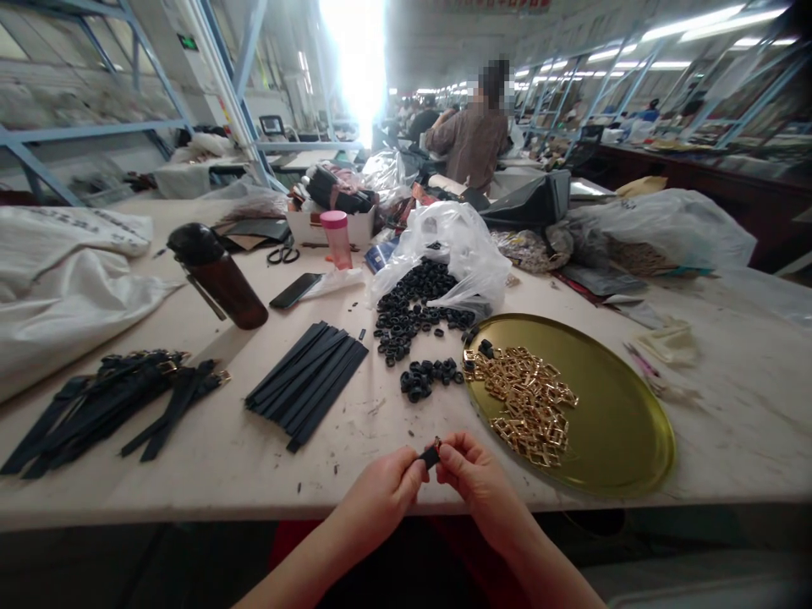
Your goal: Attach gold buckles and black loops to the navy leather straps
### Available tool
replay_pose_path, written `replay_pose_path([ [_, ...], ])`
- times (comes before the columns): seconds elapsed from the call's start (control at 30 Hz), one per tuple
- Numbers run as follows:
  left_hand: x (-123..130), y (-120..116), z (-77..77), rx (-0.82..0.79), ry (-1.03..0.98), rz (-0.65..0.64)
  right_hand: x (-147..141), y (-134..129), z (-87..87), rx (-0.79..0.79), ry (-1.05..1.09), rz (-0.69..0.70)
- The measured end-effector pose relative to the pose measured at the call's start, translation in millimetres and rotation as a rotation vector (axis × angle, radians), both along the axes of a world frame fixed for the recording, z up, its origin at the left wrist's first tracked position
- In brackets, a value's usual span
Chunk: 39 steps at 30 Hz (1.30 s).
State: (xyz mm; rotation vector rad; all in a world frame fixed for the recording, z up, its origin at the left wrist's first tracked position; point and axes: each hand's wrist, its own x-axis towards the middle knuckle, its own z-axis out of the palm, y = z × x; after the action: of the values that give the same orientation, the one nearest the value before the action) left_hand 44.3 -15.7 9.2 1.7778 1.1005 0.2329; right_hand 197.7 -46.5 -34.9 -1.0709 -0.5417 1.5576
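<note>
At the table's front edge, my left hand (394, 484) pinches a short dark strap piece (430, 458). My right hand (468, 465) is closed at the strap's other end, where a small shiny metal bit shows between the fingertips. Just to the right, gold buckles (529, 397) are heaped on a round gold tray (622, 414). Small black loops (422, 379) lie beyond my hands, with more spilling from a white plastic bag (473, 245). Flat black straps (308, 381) lie stacked left of centre. Straps with gold buckles (136, 397) are piled at the far left.
A dark bottle (222, 279), a phone (295, 290), scissors (283, 254) and a pink-lidded cup (337, 241) stand or lie further back. White cloth (63, 279) covers the left side. Bags and boxes line the back. A person (473, 144) stands beyond the table, facing away.
</note>
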Motion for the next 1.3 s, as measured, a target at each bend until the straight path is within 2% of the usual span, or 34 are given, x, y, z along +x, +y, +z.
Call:
replay_pose_path([
  [0.1,1.6,-0.3,-2.5,-0.009,-0.026,-0.008,-6.5,-1.8,-0.9,-0.024,0.026,-0.027],
  [0.2,1.0,-0.7,-3.3,0.023,-0.019,-0.006,-6.0,-2.3,2.7,-0.114,0.082,-0.017],
  [0.33,-3.6,-2.9,-1.3,0.018,-0.001,0.028,3.4,2.2,10.5,-0.180,0.146,-0.130],
  [0.43,-5.9,-4.0,0.3,0.008,-0.051,0.043,4.7,3.8,12.9,-0.132,0.056,-0.141],
  [0.57,-6.2,-3.2,-1.4,0.011,-0.051,0.029,-1.8,-1.9,8.3,-0.045,-0.188,-0.102],
  [0.67,-7.0,-2.0,-2.0,0.004,-0.057,0.022,-2.2,-6.4,5.2,-0.033,-0.291,-0.053],
  [0.87,-8.8,-1.5,-0.4,-0.117,-0.093,0.003,-0.4,-5.4,12.8,0.020,-0.402,0.060],
  [1.1,-2.2,-7.8,-3.9,-0.090,-0.220,0.108,-17.1,-9.4,7.4,0.009,-0.417,0.020],
  [1.3,0.8,-8.4,-6.7,-0.298,-0.283,0.208,-19.8,-14.9,7.2,0.146,-0.477,0.054],
])
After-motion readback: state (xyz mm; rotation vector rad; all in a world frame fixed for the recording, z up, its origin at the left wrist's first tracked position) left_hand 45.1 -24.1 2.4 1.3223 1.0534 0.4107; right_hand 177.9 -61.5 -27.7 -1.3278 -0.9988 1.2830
